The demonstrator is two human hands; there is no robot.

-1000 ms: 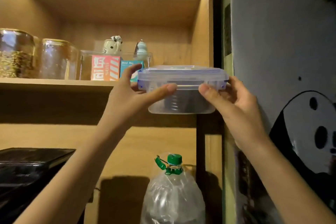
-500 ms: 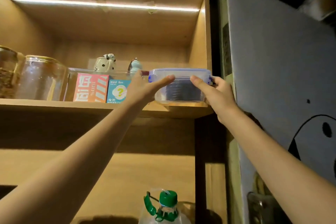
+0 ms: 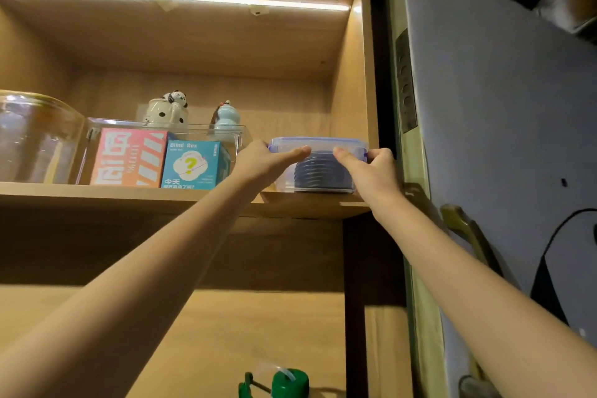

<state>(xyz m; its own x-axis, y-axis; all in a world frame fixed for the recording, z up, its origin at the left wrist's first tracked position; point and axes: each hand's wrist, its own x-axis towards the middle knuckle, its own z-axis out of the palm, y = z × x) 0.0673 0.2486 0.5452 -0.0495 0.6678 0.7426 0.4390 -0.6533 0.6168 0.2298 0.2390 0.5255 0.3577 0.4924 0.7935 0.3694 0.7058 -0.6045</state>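
Note:
A clear plastic container (image 3: 318, 171) with a blue-trimmed lid and dark ridged contents stands on the right end of the wooden shelf (image 3: 161, 199). My left hand (image 3: 268, 161) holds its left side, thumb across the front under the lid. My right hand (image 3: 371, 168) holds its right side, thumb likewise on the front and fingers wrapped round the lid's right clip. Both arms reach up from below.
Left of the container a clear bin (image 3: 168, 131) holds a pink box (image 3: 129, 157) and a blue "Blind Box" (image 3: 192, 165), with two small figurines (image 3: 168, 108) behind. A glass jar (image 3: 35, 139) stands far left. The cabinet's right wall (image 3: 355, 100) is close. A green-capped bottle (image 3: 287, 383) stands below.
Both hands carried the container up and forward from in front of the shelf edge and set it down on the shelf's right end, then pushed it slightly deeper.

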